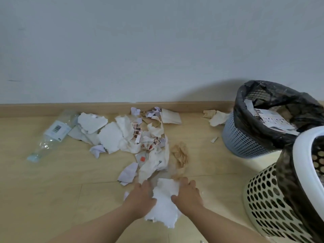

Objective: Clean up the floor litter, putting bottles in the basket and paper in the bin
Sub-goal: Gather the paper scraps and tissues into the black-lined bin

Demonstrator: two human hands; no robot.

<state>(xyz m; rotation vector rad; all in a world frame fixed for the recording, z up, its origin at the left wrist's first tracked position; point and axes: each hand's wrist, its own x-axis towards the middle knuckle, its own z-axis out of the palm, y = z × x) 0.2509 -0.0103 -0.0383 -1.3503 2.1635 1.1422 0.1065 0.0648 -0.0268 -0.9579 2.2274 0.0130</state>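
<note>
Both sets of fingers (144, 184) curl down into the near edge of the litter, thumbs pressed in against a torn white sheet (164, 200) lying between them on the floor (52, 190). The left hand (141, 195) grips the sheet's left side and the right hand (187, 193) its right side. The step in hand appears to be gathering paper, with the sheet bunched ready for a lift. The next move calls for carrying it up and rightward to the grey bin (240, 139), which already holds paper, not to the cream perforated basket (263, 199) nearer the person. The sheet looks thin, ragged-edged and crumpled. Beyond it the paper pile (122, 137) spreads toward the skirting board (87, 108). A clear plastic bottle (52, 132) lies on its side at the far left, well apart from the basket.
</note>
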